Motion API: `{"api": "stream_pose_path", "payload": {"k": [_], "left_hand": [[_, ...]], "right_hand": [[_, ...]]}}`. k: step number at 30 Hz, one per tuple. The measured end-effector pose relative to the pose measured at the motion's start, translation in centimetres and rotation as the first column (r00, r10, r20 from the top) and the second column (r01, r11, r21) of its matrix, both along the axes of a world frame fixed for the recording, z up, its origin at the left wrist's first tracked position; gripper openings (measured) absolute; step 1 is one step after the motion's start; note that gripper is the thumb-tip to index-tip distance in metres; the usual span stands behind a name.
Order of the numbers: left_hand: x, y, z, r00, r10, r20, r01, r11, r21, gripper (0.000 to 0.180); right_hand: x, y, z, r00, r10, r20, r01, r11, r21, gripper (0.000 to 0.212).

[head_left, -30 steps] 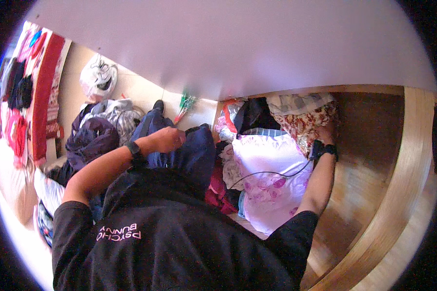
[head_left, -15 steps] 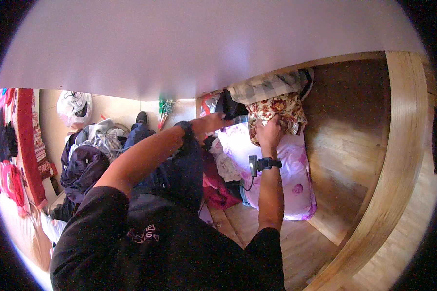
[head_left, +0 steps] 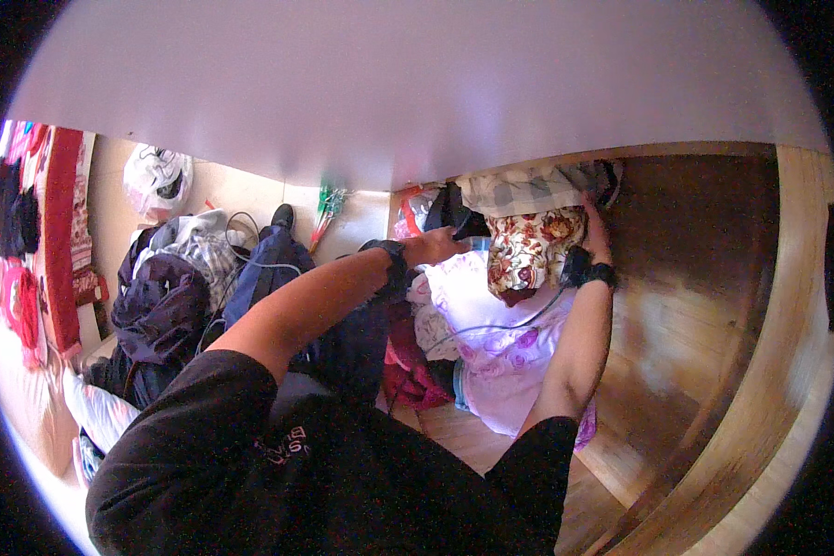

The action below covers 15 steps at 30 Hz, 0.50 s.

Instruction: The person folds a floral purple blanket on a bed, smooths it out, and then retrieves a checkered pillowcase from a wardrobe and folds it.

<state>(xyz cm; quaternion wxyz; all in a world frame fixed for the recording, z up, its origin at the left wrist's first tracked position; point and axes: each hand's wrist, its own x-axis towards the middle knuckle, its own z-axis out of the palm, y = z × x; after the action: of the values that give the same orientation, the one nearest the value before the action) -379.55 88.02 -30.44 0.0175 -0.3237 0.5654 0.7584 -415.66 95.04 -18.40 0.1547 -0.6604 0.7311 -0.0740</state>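
A folded floral cloth [head_left: 534, 250] in cream, red and brown lies on a white and purple flowered cloth bundle [head_left: 519, 347]. At its right edge is my right hand [head_left: 597, 232], reaching toward the grey checked cloth [head_left: 519, 193] behind it; the fingers are mostly hidden. My left hand [head_left: 435, 246] is at the left side of the pile, beside a black cloth [head_left: 447, 208] and a small bluish piece of cloth [head_left: 479, 244]. Its fingers are too small and dim to read. Both wrists wear black straps.
The pile sits in a wooden compartment with a brown floor [head_left: 681, 278] and a pale wooden edge [head_left: 792, 306] on the right. A large pale panel [head_left: 417, 83] hangs across the top. Dark clothes [head_left: 162, 306] and a white plastic bag [head_left: 157, 181] are at left.
My right hand has moved from the middle of the floral cloth to its right edge. The floral cloth now lies flatter. My view has shifted slightly.
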Motion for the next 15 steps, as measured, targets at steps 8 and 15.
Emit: {"api": "stream_pose_path", "payload": {"k": [8, 15], "left_hand": [[7.1, -1.3, -4.3, 0.915, -0.074, -0.397, -0.128, 0.879, -0.459, 0.071], [8.2, -4.0, -2.8, 0.999, 0.026, -0.035, -0.024, 0.999, 0.049, 0.071]], "right_hand": [[3.9, -13.3, -3.3, 0.704, -0.516, 0.487, 0.592, 0.806, -0.003, 0.063], [6.3, -16.8, -3.1, 0.699, -0.537, 0.472, 0.648, 0.755, -0.1, 0.057]]}}
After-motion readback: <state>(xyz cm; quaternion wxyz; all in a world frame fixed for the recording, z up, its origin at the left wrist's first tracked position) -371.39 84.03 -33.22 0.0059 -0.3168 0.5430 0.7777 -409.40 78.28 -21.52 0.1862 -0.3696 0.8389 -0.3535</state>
